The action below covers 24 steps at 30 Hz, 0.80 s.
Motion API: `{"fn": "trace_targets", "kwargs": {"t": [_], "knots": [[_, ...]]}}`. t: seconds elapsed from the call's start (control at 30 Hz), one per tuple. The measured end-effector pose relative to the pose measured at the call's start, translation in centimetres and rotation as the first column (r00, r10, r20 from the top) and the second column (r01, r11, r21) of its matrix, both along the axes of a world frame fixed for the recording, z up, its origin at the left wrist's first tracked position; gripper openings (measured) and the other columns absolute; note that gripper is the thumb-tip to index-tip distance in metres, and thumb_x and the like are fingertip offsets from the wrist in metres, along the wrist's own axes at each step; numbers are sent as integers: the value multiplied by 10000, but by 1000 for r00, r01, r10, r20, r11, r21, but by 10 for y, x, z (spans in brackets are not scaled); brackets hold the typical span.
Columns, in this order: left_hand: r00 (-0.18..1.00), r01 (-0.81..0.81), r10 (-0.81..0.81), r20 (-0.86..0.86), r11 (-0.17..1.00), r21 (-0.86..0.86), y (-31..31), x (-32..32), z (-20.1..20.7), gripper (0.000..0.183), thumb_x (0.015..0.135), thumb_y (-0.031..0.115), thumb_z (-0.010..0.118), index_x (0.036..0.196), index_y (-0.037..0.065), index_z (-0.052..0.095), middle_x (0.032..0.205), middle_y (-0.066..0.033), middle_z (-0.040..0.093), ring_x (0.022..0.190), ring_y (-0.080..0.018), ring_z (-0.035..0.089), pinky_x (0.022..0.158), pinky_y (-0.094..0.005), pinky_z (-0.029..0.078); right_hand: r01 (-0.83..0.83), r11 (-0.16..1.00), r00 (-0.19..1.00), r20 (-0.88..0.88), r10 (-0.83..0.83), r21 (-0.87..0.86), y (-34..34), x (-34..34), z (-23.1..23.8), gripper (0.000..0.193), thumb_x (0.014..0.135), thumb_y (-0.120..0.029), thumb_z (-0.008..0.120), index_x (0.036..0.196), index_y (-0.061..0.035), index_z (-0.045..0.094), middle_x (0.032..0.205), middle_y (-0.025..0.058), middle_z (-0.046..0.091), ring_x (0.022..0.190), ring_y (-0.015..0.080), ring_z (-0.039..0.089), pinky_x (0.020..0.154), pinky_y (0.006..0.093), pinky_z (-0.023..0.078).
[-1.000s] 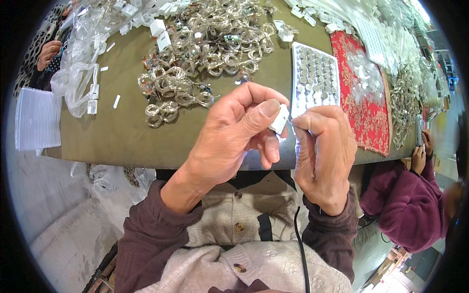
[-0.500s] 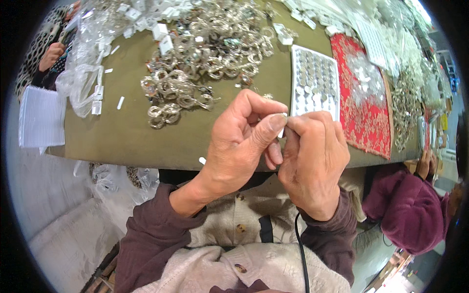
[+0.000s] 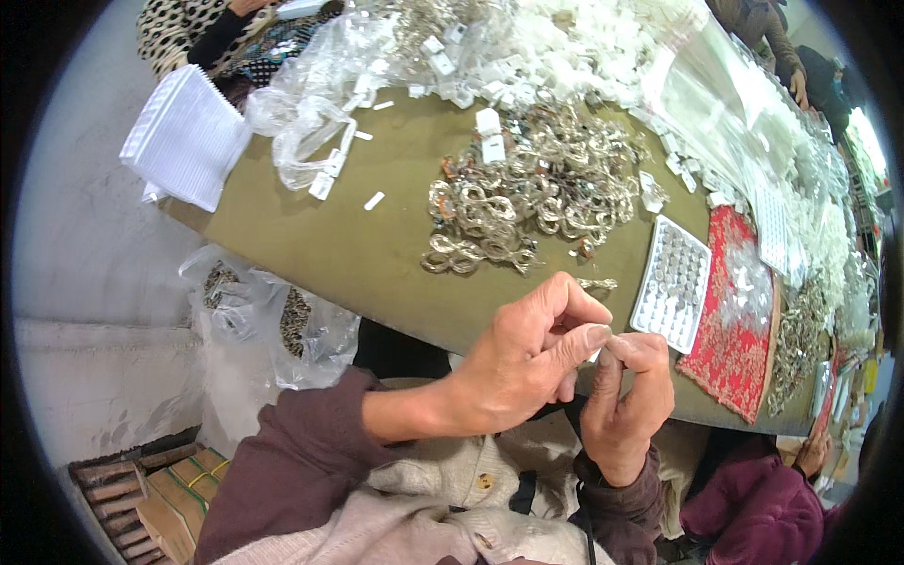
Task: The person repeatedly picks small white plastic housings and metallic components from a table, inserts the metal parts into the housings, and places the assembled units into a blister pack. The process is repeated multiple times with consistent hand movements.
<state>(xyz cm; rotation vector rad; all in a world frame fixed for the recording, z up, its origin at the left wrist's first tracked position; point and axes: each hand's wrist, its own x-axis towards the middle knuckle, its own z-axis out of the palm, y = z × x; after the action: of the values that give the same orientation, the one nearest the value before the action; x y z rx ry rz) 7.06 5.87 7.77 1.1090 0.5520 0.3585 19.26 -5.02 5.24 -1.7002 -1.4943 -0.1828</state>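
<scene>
the left hand (image 3: 541, 348) pinched a small white piece (image 3: 594, 356) between thumb and forefinger, its other fingers curled in behind, seemingly as a backstop. most of the piece was covered by those fingertips, so only a sliver showed. the right hand (image 3: 628, 395) met it from the other side, thumb and forefinger drawn together right at the piece; whether they gripped its edge or something thinner, i could not tell. both hands were held up in front of the body, over the near edge of the table (image 3: 320, 235), likely to keep such a tiny thing close to the eyes.

a short wire coil (image 3: 596, 283) lay just beyond the left fingers, apart from the large heap of wire bundles (image 3: 574, 184). the white tray (image 3: 650, 318) sat just beyond the right hand, probably for easy reach, its round silvery pieces (image 3: 673, 268) in rows, perhaps so that each could be picked up singly. beside it lay a red patterned cloth (image 3: 725, 363).
</scene>
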Motion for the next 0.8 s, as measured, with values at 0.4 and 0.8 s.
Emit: {"fn": "trace_targets", "kwargs": {"t": [0.4,0.8], "knots": [[885,-227,465,-18,465,855,299,39,60,237,944,218,563,880,1,635,783,-50,625,710,-170,574,650,-334,484,-119,993,993,25,118,11,-11,17,20,269,769,104,702,1009,6,629,868,140,665,726,295,650,605,345,497],[790,7,607,85,-147,989,282,43,78,223,892,199,592,930,-5,674,851,-202,681,799,-315,665,725,-393,503,-15,952,1000,5,18,-307,63,112,62,25,876,-11,607,886,10,596,750,156,595,637,253,565,614,338,451]]}}
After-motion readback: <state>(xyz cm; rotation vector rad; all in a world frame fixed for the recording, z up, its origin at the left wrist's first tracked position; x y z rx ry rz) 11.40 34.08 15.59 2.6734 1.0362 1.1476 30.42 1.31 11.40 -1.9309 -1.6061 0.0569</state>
